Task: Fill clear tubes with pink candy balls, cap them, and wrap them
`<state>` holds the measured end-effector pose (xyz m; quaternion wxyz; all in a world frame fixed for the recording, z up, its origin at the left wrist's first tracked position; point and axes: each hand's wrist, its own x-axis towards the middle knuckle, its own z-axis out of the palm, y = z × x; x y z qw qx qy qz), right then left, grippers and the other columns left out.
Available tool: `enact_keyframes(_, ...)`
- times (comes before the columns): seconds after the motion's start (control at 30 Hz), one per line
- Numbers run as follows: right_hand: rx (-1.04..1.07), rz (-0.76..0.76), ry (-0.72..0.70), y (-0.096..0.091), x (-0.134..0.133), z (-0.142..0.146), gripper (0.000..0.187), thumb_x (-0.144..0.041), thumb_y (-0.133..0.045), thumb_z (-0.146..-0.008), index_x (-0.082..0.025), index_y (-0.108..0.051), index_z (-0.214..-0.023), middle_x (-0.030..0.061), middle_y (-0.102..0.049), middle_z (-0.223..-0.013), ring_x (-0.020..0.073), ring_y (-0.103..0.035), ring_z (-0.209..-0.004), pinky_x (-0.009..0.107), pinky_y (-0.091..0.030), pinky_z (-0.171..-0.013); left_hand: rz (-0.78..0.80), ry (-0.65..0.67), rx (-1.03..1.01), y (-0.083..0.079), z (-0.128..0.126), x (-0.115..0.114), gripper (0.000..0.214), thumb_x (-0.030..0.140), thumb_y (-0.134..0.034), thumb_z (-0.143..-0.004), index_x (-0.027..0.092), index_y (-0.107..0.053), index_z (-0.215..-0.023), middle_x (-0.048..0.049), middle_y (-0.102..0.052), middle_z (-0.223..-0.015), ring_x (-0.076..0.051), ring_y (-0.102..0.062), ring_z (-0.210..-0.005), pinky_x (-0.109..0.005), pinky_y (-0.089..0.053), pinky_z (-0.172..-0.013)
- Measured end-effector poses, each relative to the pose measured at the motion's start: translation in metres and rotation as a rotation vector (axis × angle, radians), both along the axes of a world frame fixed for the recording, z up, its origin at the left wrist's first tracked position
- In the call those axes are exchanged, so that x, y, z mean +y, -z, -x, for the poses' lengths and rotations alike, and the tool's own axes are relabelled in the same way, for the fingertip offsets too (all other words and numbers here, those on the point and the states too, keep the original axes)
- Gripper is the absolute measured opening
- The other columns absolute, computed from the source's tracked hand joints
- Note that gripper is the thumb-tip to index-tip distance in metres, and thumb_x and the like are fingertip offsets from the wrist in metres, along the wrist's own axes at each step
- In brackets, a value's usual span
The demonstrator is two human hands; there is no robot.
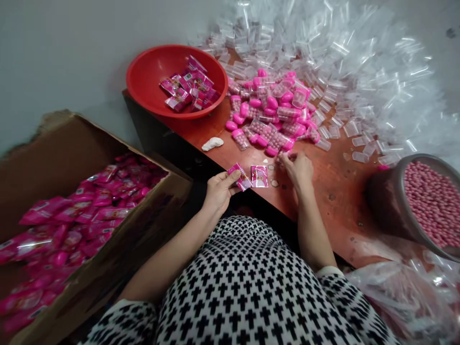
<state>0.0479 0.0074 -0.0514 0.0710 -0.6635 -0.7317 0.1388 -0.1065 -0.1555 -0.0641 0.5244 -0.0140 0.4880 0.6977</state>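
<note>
Between the thumb and fingers of my left hand (220, 189) is a glossy pink sachet (242, 179), held just over the table's near edge. Another pink sachet (259, 176) lies flat on the table beside it. My right hand (299, 168) is at the near edge of a pile of clear plastic tubes with pink caps (271, 115), many filled with small pink candy balls. Its fingertips are pinched on one candy-filled tube (283, 156), whose body they partly hide.
A red bowl (143, 98) with several sachets stands at the back left. Empty clear tubes (334, 62) heap behind the pile. At right is a bucket of pink balls (397, 191) near a plastic bag (406, 292). An open carton (108, 249) of pink packets sits left.
</note>
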Motion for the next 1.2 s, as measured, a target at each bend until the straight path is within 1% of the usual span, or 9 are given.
enact_keyframes(0.17,-0.069,-0.056,0.055,-0.005,-0.003,-0.023,0.048,-0.051,-0.049,-0.091,-0.015,-0.057,-0.122,0.0179,-0.068,-0.117,0.0336,-0.063,-0.107,0.044,-0.046,-0.086,-0.018,0.032,-0.106,0.001,0.001,0.001,0.007,0.014,-0.072,-0.077,0.008,-0.070,-0.079,-0.0074,-0.074,-0.076,-0.015,-0.070,-0.067,-0.028,-0.059,-0.065)
enact_keyframes(0.27,-0.124,-0.144,-0.075,0.000,-0.003,-0.027,0.049,-0.047,-0.052,-0.091,-0.015,-0.053,-0.127,0.0191,-0.062,-0.125,0.0333,-0.058,-0.113,0.042,-0.046,-0.085,-0.027,0.032,-0.129,-0.001,0.000,0.002,0.005,0.010,-0.067,-0.080,0.007,-0.069,-0.077,-0.0074,-0.073,-0.074,-0.015,-0.070,-0.065,-0.028,-0.059,-0.065)
enact_keyframes(0.37,-0.197,-0.179,-0.212,0.004,0.004,-0.028,0.043,-0.044,-0.050,-0.092,-0.014,-0.057,-0.123,0.0198,-0.063,-0.121,0.0327,-0.059,-0.110,0.039,-0.046,-0.081,-0.031,0.012,-0.154,-0.002,0.000,0.004,0.006,0.011,-0.070,-0.080,0.008,-0.068,-0.075,-0.0068,-0.072,-0.072,-0.014,-0.068,-0.061,-0.024,-0.057,-0.060)
enact_keyframes(0.47,-0.228,-0.160,-0.187,0.004,0.008,-0.036,0.032,-0.032,-0.044,-0.094,-0.010,-0.063,-0.107,0.0215,-0.066,-0.109,0.0309,-0.063,-0.097,0.039,-0.046,-0.078,-0.016,-0.057,-0.214,-0.002,0.001,0.006,0.007,0.014,-0.072,-0.081,0.010,-0.068,-0.077,-0.0053,-0.072,-0.072,-0.013,-0.068,-0.060,-0.024,-0.057,-0.057)
enact_keyframes(0.53,-0.109,-0.159,-0.137,0.001,0.002,-0.044,0.028,-0.031,-0.045,-0.092,-0.011,-0.064,-0.093,0.0184,-0.069,-0.095,0.0277,-0.065,-0.086,0.039,-0.047,-0.075,-0.012,-0.095,-0.257,-0.002,0.001,0.007,0.007,0.016,-0.072,-0.082,0.011,-0.069,-0.079,-0.0048,-0.072,-0.073,-0.014,-0.068,-0.061,-0.026,-0.058,-0.059)
enact_keyframes(0.6,0.210,-0.113,-0.133,-0.003,-0.016,-0.050,0.027,-0.037,-0.047,-0.091,-0.016,-0.061,-0.083,0.0093,-0.067,-0.075,0.0217,-0.063,-0.070,0.035,-0.049,-0.067,-0.010,-0.099,-0.292,-0.001,0.000,0.008,0.008,0.017,-0.074,-0.081,0.011,-0.069,-0.079,-0.0050,-0.072,-0.073,-0.015,-0.069,-0.063,-0.026,-0.059,-0.061)
enact_keyframes(0.73,0.893,0.346,-0.235,-0.011,-0.076,-0.036,0.038,-0.058,-0.051,-0.088,-0.021,-0.053,-0.080,-0.0006,-0.063,-0.063,0.0118,-0.055,-0.045,0.024,-0.046,-0.044,-0.040,-0.107,-0.337,0.001,-0.004,0.012,0.009,0.018,-0.073,-0.083,0.011,-0.068,-0.079,-0.0044,-0.071,-0.072,-0.014,-0.069,-0.064,-0.028,-0.059,-0.068)
enact_keyframes(0.9,0.991,0.531,-0.269,-0.010,-0.117,-0.003,0.042,-0.062,-0.057,-0.084,-0.020,-0.055,-0.085,-0.0018,-0.065,-0.062,0.0086,-0.056,-0.041,0.019,-0.046,-0.036,-0.101,-0.128,-0.314,-0.001,-0.008,0.014,0.011,0.016,-0.069,-0.086,0.011,-0.066,-0.077,-0.0040,-0.070,-0.069,-0.013,-0.067,-0.061,-0.026,-0.057,-0.067)
enact_keyframes(1.2,1.108,0.624,-0.223,0.006,-0.113,0.003,0.043,-0.062,-0.061,-0.082,-0.019,-0.056,-0.089,-0.0029,-0.066,-0.064,0.0084,-0.057,-0.042,0.018,-0.047,-0.036,-0.207,-0.043,-0.203,-0.004,-0.011,0.013,0.025,0.027,-0.082,-0.074,0.012,-0.062,-0.079,-0.0033,-0.071,-0.072,-0.014,-0.069,-0.064,-0.026,-0.056,-0.068)
